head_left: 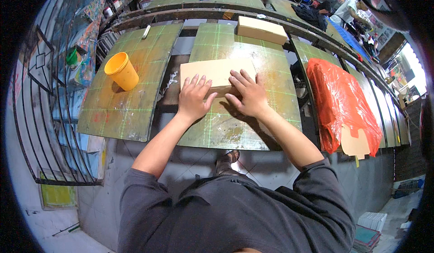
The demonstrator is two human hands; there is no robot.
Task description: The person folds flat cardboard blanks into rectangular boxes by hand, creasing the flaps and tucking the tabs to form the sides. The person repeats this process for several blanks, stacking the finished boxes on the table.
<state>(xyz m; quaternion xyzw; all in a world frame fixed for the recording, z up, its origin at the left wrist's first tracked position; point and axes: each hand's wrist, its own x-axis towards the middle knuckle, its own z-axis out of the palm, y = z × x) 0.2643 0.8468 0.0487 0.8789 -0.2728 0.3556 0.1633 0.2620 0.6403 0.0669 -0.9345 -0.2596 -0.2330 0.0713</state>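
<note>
Clock directions are read from the centre of the view, with 12 o'clock pointing away from the person.

Item under the hands: a plain brown cardboard carton [217, 66], at 12 o'clock, lying lengthwise across a green-gridded work board [212, 137]. The left hand [194, 97] and right hand [248, 91] lie palm-down along its near edge, fingers spread over the top panel, thumbs turned inward. Neither hand is closed around it; whether the thumbs bear on the near wall cannot be told.

Progress: the carton already stands in box form, and its top panel appears closed. Whether all flaps are secured, or anything lies inside, cannot be determined. A second carton [261, 29], at 1 o'clock, also stands formed and is judged finished. Work remaining cannot be established from this view.

Surroundings: a yellow plastic cup [123, 73] stands at 10 o'clock; a slim white object [146, 32] lies at 11 o'clock; a red plastic bag [339, 99] lies at 3 o'clock, a cut cardboard piece [355, 142] at its near end.
</note>
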